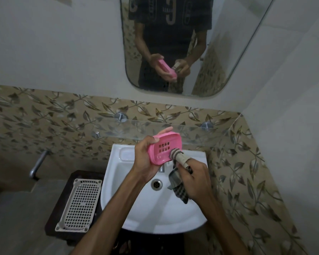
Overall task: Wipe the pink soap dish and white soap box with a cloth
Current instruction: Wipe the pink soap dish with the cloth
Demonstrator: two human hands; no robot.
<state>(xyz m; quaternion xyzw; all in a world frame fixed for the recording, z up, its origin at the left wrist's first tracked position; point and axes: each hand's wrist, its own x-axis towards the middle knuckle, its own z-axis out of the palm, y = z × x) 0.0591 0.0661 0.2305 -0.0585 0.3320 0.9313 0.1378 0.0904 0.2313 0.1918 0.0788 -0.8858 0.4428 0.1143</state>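
My left hand (145, 159) grips the pink soap dish (165, 147) above the white sink, tilted so its slotted inside faces me. My right hand (195, 177) holds a checked cloth (178, 184) wrapped over a finger, and the cloth-covered fingertip presses on the dish's lower right inside edge. The rest of the cloth hangs below my right hand. The white perforated soap box (80, 201) lies flat on a dark stool left of the sink, away from both hands.
The white sink (129, 208) with its drain (156, 184) is under my hands. A glass shelf (201, 131) runs along the tiled wall just behind the dish. A metal tap (38, 163) sticks out at the left. The mirror (173, 43) hangs above.
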